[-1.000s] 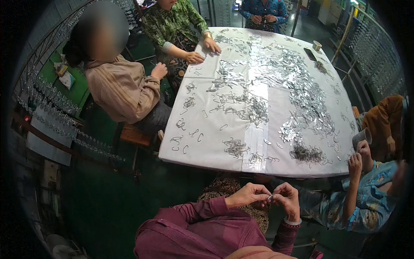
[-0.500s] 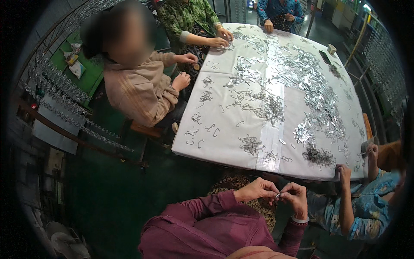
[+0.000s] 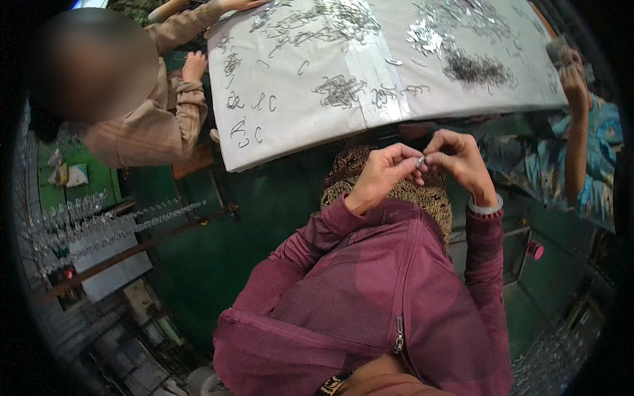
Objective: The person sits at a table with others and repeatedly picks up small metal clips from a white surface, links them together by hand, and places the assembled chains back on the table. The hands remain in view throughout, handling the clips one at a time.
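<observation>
Above my lap, just off the table's near edge, my two hands meet with fingertips pinched. My left hand (image 3: 388,174) comes from the left and is closed on a small silvery metal piece (image 3: 421,161). My right hand (image 3: 463,162), with a pale bangle at the wrist, pinches that same piece from the other side. Fingers cover most of it, so its full shape cannot be made out. Nearest on the table lie a heap of thin curved wire hooks (image 3: 339,91), a darker wire heap (image 3: 478,68) and flat silver metal strips (image 3: 428,38).
The white-covered table (image 3: 297,132) spans the far side. A person in a tan top (image 3: 145,135) sits at the left; another in blue patterned clothes (image 3: 598,162) is at the right. Strands of linked metal pieces (image 3: 86,224) hang over a rail at left. A pink round object (image 3: 535,249) is at lower right.
The view has tilted down, so the table sits higher in it. My hands still pinch the small piece together. The tan-clad person now has one hand on the table.
</observation>
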### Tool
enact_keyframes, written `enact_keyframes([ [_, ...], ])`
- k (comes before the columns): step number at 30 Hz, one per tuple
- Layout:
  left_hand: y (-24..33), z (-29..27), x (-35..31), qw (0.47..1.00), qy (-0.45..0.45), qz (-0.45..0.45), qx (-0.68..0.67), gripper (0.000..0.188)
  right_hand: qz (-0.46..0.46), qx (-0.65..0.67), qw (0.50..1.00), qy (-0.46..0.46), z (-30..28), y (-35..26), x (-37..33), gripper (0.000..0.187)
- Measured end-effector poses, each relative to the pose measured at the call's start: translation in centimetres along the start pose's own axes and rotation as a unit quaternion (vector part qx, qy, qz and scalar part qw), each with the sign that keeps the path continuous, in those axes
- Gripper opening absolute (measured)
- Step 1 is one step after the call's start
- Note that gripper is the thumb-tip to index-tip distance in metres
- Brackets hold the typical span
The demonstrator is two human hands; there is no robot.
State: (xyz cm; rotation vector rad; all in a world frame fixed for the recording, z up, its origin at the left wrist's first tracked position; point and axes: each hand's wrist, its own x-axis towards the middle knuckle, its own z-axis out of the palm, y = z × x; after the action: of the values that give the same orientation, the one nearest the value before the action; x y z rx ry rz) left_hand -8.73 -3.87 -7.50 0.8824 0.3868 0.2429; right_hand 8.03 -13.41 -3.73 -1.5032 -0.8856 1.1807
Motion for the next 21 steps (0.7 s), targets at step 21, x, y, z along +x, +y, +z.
enact_keyframes([
  [21, -2.0, -4.0, 2.6, 0.987, -0.021, -0.16, -0.013, 0.026, 0.042, -0.146, 0.982, 0.112, 0.4, 4.5, 0.7, 0.011],
])
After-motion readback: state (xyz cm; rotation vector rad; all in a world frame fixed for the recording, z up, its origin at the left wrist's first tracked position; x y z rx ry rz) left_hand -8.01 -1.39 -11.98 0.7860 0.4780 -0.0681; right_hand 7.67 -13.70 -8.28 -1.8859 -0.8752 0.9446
